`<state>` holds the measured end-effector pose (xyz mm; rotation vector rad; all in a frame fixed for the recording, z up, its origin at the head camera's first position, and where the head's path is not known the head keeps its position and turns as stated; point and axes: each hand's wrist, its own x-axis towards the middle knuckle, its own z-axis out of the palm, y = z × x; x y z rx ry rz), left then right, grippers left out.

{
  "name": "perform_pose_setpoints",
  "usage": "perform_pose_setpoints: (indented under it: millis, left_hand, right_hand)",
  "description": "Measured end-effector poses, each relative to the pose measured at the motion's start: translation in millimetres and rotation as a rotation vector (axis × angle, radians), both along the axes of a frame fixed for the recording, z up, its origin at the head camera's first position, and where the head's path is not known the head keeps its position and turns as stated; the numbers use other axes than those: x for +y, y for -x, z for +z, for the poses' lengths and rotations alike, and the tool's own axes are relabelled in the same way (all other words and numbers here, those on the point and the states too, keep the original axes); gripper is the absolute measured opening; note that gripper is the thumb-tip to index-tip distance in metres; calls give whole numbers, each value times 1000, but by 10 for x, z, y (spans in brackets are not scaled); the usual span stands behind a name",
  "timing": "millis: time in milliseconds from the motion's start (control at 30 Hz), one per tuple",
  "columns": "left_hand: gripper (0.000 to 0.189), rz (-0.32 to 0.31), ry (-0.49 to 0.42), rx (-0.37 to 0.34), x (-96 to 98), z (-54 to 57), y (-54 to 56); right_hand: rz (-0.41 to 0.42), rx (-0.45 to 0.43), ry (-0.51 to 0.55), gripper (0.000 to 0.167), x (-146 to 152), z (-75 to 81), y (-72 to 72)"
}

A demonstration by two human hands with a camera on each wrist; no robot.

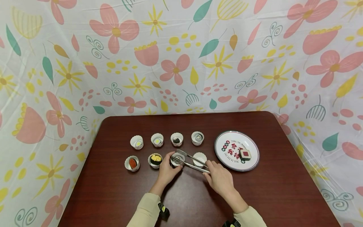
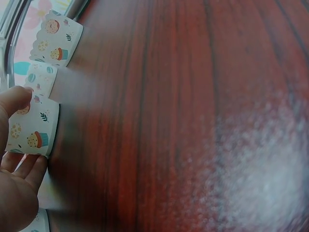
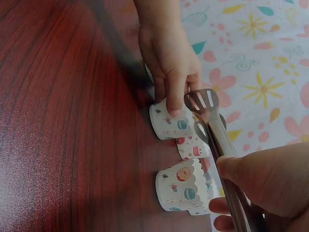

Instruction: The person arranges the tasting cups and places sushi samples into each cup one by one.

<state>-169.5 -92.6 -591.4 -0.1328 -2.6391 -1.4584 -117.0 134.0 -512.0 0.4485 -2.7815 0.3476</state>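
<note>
My left hand [image 1: 167,171] grips a white paper baking cup [image 2: 36,123] with a cupcake print, thumb on one side and fingers on the other. My right hand [image 1: 221,180] holds metal serving tongs [image 3: 223,145] with slotted ends. Their arms stand apart, with the slotted ends at the mouth of the held cup; what lies inside it is hard to make out. Just right of it stands another white cup [image 1: 200,159], partly behind the tongs. On the left, one cup holds a yellow-topped sushi piece [image 1: 155,159], another an orange-red-topped piece [image 1: 132,163].
Farther back, a row has cups with pale yellow-centred pieces [image 1: 138,143], a dark rice-ball-like piece [image 1: 176,140] and a dark ringed piece [image 1: 199,137]. A round white plate [image 1: 224,157] at the right bears a square sushi roll [image 1: 245,154]. Floral cloth [image 1: 175,88] hangs behind the brown table [image 1: 113,195].
</note>
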Motion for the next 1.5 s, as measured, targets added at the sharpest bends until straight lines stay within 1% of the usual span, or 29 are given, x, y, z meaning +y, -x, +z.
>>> perform_pose_setpoints:
  millis: [100, 200, 333, 467, 667, 900, 1233, 1400, 1500]
  left_hand:
    - [67, -2, 3, 14, 2, -3, 0]
    - [67, -4, 3, 12, 0, 3, -6]
    - [67, -3, -2, -6, -2, 17, -13]
    - [67, -7, -11, -11, 1, 25, -12]
    - [68, -11, -17, -13, -3, 26, -12]
    - [68, -13, -30, -27, -3, 33, -17]
    - [69, -17, -34, -29, 4, 42, -18]
    - [69, -21, -34, -28, -1, 49, -21]
    - [69, -24, -35, -28, -1, 54, -21]
  right_hand:
    - [2, 10, 4, 39, 11, 4, -1]
    - [7, 22, 10, 40, 27, 7, -9]
    - [9, 28, 13, 42, 59, 10, -27]
    - [-9, 35, 21, 43, 103, 21, -44]
    - [-61, 37, 50, 43, 193, 62, -77]
    - [-140, -13, 67, 43, 370, 91, -110]
    - [-246, -42, 106, 45, 729, 93, -163]
    - [-303, -70, 122, 45, 923, 88, -203]
    - [-321, -62, 126, 46, 1031, 69, -232]
